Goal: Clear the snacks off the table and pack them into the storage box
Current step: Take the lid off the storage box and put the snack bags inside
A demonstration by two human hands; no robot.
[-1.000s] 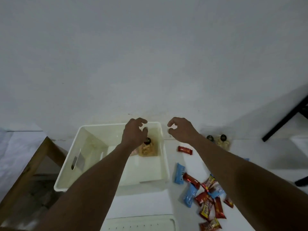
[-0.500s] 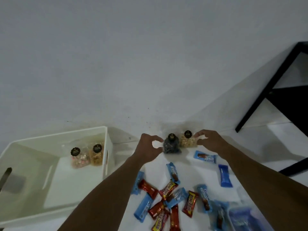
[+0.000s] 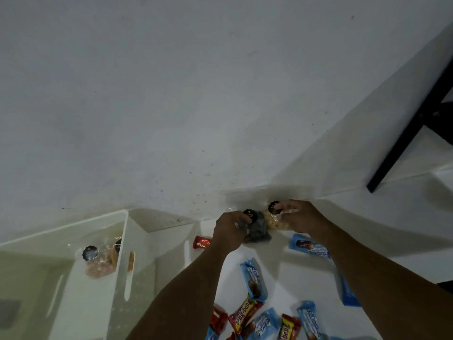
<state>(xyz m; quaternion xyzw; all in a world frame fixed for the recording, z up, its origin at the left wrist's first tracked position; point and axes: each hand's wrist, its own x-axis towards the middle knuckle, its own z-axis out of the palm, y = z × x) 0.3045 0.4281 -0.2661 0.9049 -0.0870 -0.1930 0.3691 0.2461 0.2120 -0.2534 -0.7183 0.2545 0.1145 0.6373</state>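
Two small clear snack bags with black round labels stand at the back of the white table (image 3: 404, 241), against the wall. My left hand (image 3: 229, 231) grips the dark-filled bag (image 3: 257, 228). My right hand (image 3: 300, 217) grips the pale-filled bag (image 3: 270, 220) beside it. The white storage box (image 3: 122, 253) stands to the left and holds two similar bags (image 3: 98, 262) at its far end. Several red and blue wrapped bars (image 3: 253, 278) lie scattered on the table under my forearms.
A single red bar (image 3: 201, 242) lies between the box and my left hand. A blue bar (image 3: 309, 246) lies under my right wrist. The grey wall (image 3: 196, 94) rises right behind the table. A black furniture leg (image 3: 411, 123) slants down at the far right.
My view swung right from the box to the two bags by the wall. Both hands moved from above the box to the bags and closed on them.
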